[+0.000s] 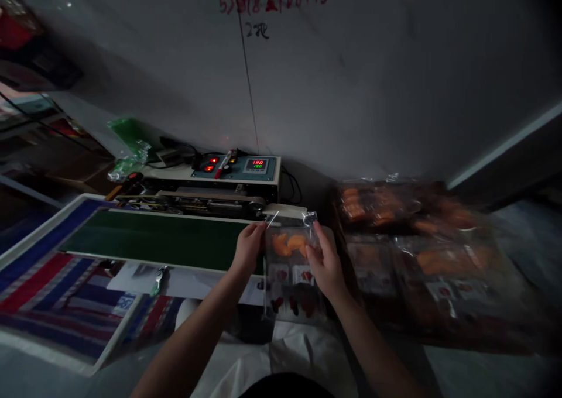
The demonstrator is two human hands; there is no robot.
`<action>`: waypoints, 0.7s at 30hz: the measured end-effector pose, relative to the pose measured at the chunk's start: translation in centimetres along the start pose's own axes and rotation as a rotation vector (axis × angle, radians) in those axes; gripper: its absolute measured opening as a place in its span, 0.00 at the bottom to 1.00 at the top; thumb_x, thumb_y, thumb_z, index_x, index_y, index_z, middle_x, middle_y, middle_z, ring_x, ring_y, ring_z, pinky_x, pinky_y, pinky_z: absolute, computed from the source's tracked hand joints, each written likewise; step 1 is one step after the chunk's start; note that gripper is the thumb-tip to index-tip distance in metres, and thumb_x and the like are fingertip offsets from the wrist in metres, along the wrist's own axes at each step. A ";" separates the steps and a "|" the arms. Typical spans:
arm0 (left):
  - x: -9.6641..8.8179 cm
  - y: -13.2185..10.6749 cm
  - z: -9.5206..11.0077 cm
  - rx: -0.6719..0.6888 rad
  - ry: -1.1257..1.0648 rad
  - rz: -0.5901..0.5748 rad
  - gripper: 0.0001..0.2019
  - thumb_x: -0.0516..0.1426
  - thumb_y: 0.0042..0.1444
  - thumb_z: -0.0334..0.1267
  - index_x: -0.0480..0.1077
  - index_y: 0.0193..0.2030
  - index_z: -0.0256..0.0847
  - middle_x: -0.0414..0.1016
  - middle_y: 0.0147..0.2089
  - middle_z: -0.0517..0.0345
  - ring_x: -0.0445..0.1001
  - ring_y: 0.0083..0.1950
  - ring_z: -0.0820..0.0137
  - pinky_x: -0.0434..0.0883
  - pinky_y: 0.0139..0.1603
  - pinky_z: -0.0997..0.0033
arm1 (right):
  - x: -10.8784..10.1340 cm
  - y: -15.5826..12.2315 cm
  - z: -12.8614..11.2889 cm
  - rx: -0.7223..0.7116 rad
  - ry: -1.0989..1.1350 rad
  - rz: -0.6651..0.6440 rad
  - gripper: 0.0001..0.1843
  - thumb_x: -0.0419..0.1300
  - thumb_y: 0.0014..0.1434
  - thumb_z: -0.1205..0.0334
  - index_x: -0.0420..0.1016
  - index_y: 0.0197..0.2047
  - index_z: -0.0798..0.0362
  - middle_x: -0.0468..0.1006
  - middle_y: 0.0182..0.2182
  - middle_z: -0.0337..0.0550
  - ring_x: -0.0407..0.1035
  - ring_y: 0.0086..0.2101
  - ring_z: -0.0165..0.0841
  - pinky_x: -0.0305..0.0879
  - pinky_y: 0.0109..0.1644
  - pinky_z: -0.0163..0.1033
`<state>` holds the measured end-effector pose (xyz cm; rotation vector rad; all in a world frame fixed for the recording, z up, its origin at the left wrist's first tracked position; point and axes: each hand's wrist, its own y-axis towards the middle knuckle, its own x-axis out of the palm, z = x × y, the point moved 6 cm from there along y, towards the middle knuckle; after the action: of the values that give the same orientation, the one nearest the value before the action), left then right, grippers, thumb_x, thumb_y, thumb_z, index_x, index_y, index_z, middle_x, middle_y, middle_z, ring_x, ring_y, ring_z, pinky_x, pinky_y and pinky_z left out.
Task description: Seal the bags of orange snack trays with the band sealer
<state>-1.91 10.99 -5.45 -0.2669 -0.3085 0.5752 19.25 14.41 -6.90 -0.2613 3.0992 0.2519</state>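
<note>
I hold a clear plastic bag (pixel 291 269) upright in front of me, with orange pieces near its top and red-printed packets lower down. My left hand (pixel 248 247) pinches the bag's top left edge. My right hand (pixel 324 263) grips its right side near the top. The bag's open top sits at the right end of a band sealing machine (pixel 211 181) whose green conveyor belt (pixel 158 240) runs off to the left.
A pile of similar filled bags (pixel 421 251) lies to the right. The sealer's panel shows red lights and a lit temperature display (pixel 257 164). A green plastic bundle (pixel 129 143) sits behind the machine. A striped woven sheet (pixel 52 292) lies at the lower left. A grey wall stands behind.
</note>
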 end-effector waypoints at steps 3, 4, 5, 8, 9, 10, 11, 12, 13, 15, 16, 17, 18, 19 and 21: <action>0.7 0.8 -0.3 -0.056 0.009 -0.047 0.27 0.70 0.39 0.59 0.72 0.34 0.38 0.65 0.24 0.66 0.61 0.20 0.80 0.56 0.20 0.79 | 0.4 0.3 -0.1 -0.025 -0.047 0.060 0.37 0.62 0.58 0.54 0.63 0.70 0.46 0.68 0.63 0.51 0.71 0.42 0.38 0.72 0.49 0.50; 0.9 0.9 -0.3 -0.075 0.006 -0.079 0.27 0.70 0.39 0.59 0.71 0.34 0.38 0.63 0.23 0.68 0.58 0.19 0.82 0.52 0.19 0.80 | 0.5 0.4 -0.2 -0.030 -0.048 0.069 0.36 0.61 0.58 0.54 0.64 0.69 0.46 0.67 0.63 0.51 0.71 0.42 0.38 0.73 0.49 0.49; 1.0 1.1 -0.3 -0.085 0.001 -0.102 0.27 0.71 0.38 0.58 0.70 0.33 0.39 0.60 0.22 0.70 0.55 0.18 0.82 0.49 0.18 0.80 | 0.7 0.5 -0.2 -0.038 -0.050 0.079 0.36 0.61 0.58 0.54 0.64 0.69 0.47 0.67 0.64 0.51 0.71 0.45 0.39 0.73 0.50 0.48; 0.7 1.7 -0.4 -0.093 -0.011 -0.093 0.24 0.72 0.37 0.53 0.66 0.29 0.40 0.54 0.20 0.73 0.50 0.16 0.84 0.44 0.17 0.79 | 1.1 0.8 0.2 -0.033 -0.039 0.107 0.35 0.61 0.57 0.53 0.66 0.68 0.50 0.67 0.64 0.52 0.68 0.54 0.42 0.71 0.55 0.48; 0.6 2.0 -0.5 -0.104 -0.017 -0.076 0.23 0.72 0.38 0.51 0.66 0.30 0.41 0.55 0.19 0.72 0.51 0.15 0.83 0.44 0.16 0.79 | 1.3 0.8 0.5 -0.013 -0.027 0.110 0.36 0.62 0.57 0.52 0.66 0.67 0.50 0.68 0.63 0.52 0.68 0.54 0.42 0.70 0.56 0.48; 0.5 2.4 -0.7 -0.117 -0.023 -0.055 0.22 0.71 0.39 0.50 0.66 0.30 0.41 0.56 0.19 0.72 0.53 0.15 0.83 0.45 0.16 0.79 | 1.5 0.9 1.0 0.014 -0.014 0.113 0.36 0.62 0.57 0.52 0.66 0.68 0.50 0.69 0.62 0.51 0.69 0.53 0.41 0.71 0.55 0.47; 0.4 2.7 -0.8 -0.131 -0.029 -0.034 0.21 0.70 0.39 0.48 0.67 0.31 0.41 0.58 0.20 0.71 0.55 0.15 0.82 0.47 0.15 0.79 | 1.7 0.9 1.4 0.041 -0.002 0.117 0.37 0.63 0.56 0.51 0.66 0.68 0.50 0.71 0.60 0.50 0.71 0.50 0.40 0.71 0.54 0.46; 0.4 3.1 -1.0 -0.145 -0.034 -0.017 0.19 0.70 0.40 0.47 0.67 0.31 0.41 0.61 0.20 0.70 0.59 0.16 0.80 0.51 0.16 0.79 | 1.8 0.8 1.8 0.062 0.006 0.121 0.37 0.63 0.56 0.51 0.66 0.68 0.50 0.73 0.58 0.49 0.72 0.48 0.39 0.71 0.53 0.46; 0.3 3.4 -1.1 -0.154 -0.039 0.000 0.19 0.70 0.40 0.46 0.67 0.32 0.41 0.64 0.21 0.69 0.62 0.17 0.79 0.55 0.16 0.79 | 2.0 0.8 2.1 0.077 0.008 0.130 0.37 0.63 0.56 0.51 0.65 0.68 0.50 0.74 0.56 0.49 0.72 0.47 0.38 0.71 0.52 0.45; 0.3 3.8 -1.1 -0.171 -0.045 0.012 0.18 0.70 0.40 0.45 0.69 0.32 0.40 0.69 0.23 0.65 0.68 0.20 0.75 0.62 0.19 0.77 | 2.2 0.8 2.6 0.089 0.007 0.154 0.38 0.63 0.57 0.50 0.65 0.68 0.51 0.75 0.55 0.48 0.72 0.46 0.37 0.71 0.53 0.45; 0.3 3.8 -1.2 -0.190 -0.046 -0.005 0.18 0.70 0.40 0.45 0.69 0.32 0.39 0.71 0.24 0.62 0.70 0.21 0.73 0.65 0.20 0.76 | 2.2 0.8 2.7 0.092 0.010 0.164 0.38 0.63 0.57 0.49 0.65 0.68 0.51 0.75 0.55 0.49 0.71 0.46 0.38 0.70 0.53 0.44; 0.3 3.8 -1.2 -0.213 -0.042 -0.038 0.18 0.70 0.41 0.45 0.70 0.32 0.38 0.73 0.25 0.59 0.72 0.23 0.71 0.67 0.22 0.74 | 2.3 0.8 2.8 0.094 0.017 0.171 0.38 0.63 0.57 0.49 0.65 0.68 0.51 0.75 0.55 0.49 0.71 0.47 0.38 0.70 0.53 0.44; 0.3 3.7 -1.1 -0.232 -0.033 -0.077 0.18 0.71 0.41 0.45 0.71 0.32 0.37 0.75 0.26 0.57 0.73 0.24 0.70 0.68 0.23 0.74 | 2.4 0.9 2.8 0.093 0.025 0.173 0.38 0.64 0.57 0.48 0.65 0.68 0.51 0.75 0.55 0.49 0.71 0.47 0.38 0.70 0.53 0.44; 0.3 3.6 -1.1 -0.243 -0.019 -0.111 0.19 0.71 0.41 0.45 0.72 0.32 0.36 0.75 0.26 0.56 0.74 0.24 0.70 0.68 0.23 0.74 | 2.5 0.9 2.8 0.089 0.031 0.173 0.39 0.64 0.56 0.47 0.66 0.68 0.51 0.75 0.55 0.49 0.71 0.47 0.38 0.70 0.52 0.44; -0.3 3.6 -0.9 -0.233 0.006 -0.120 0.19 0.72 0.40 0.45 0.72 0.33 0.37 0.74 0.25 0.57 0.73 0.24 0.71 0.65 0.22 0.75 | 3.0 1.1 2.7 0.085 0.034 0.159 0.39 0.64 0.56 0.47 0.66 0.68 0.52 0.75 0.55 0.51 0.72 0.47 0.39 0.70 0.53 0.45</action>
<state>-3.63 13.60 -7.50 -0.4717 -0.3833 0.4202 16.14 15.41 -9.47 -0.0174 3.1574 0.1195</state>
